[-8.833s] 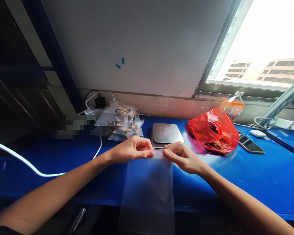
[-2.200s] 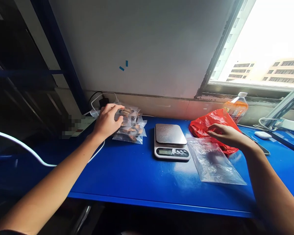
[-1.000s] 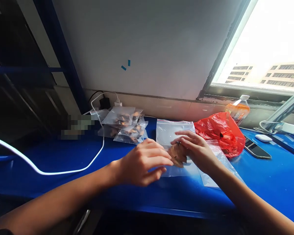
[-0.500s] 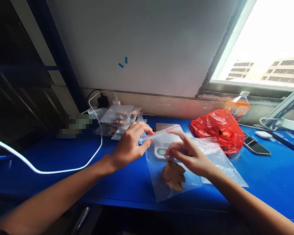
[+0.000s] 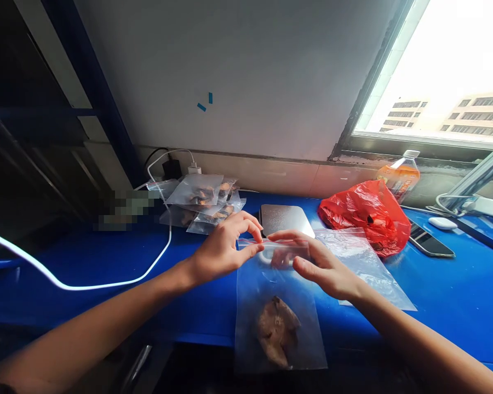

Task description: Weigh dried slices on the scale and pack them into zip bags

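Observation:
A clear zip-lock bag [image 5: 246, 306] with a red strip along its top hangs over the front edge of the blue table. Inside its lower part lies a brown, dried, irregular piece [image 5: 277, 331], whose exact kind I cannot make out. My left hand [image 5: 225, 243] pinches the top edge between thumb and fingertips. My right hand [image 5: 328, 268] has the bag's upper right side between its thumb in front and its fingers behind, which show through the plastic. Behind the bag sits a small scale with a silver plate [image 5: 285, 218], its front partly covered.
Several filled clear bags [image 5: 197, 191] are piled at the back left. Another flat clear bag [image 5: 373, 279] lies right, beside a red plastic bag [image 5: 361, 213]. A phone [image 5: 431, 239], white case [image 5: 442, 223] and orange drink bottle [image 5: 402, 175] stand farther right. A white cable [image 5: 107, 287] curves across the left.
The bag has come down and toward me, now hanging straighter past the table edge. My right hand has shifted right and lower, and the scale's plate shows more fully.

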`<state>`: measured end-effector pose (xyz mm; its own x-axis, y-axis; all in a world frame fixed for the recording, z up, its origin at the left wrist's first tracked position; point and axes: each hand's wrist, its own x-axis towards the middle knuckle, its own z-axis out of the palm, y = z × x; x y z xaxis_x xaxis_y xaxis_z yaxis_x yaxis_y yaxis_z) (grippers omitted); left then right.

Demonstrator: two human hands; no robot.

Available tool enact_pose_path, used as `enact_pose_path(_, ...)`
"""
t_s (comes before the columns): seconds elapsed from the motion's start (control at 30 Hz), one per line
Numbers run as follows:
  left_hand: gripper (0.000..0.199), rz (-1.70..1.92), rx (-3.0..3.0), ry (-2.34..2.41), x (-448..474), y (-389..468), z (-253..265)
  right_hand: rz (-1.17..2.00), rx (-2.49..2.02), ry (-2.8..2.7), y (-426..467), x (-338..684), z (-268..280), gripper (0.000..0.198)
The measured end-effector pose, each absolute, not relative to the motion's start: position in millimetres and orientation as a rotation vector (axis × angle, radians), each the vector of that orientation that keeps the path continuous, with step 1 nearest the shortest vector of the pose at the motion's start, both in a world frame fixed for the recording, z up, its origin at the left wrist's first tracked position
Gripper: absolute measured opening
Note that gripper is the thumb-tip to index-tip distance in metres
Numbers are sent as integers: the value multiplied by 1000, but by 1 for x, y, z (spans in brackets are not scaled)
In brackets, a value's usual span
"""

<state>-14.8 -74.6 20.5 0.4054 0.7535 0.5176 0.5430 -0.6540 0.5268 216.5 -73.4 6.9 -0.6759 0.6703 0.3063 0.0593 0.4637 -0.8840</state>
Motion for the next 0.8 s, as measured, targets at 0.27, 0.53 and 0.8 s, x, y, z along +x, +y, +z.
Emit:
enact_pose_path(0.27,10,979,2836,1073,-13,-77,7,255,-735,-2375,-62,216,-4,9)
enact_pose_path(0.53,15,924,3085,993,-8,-81,5,149,-657,-2326,-61,210,-13,8)
enact_pose_path(0.8,17,974,3090,970,-6,-82,6,489,-767,-2272,-66,208,-6,11)
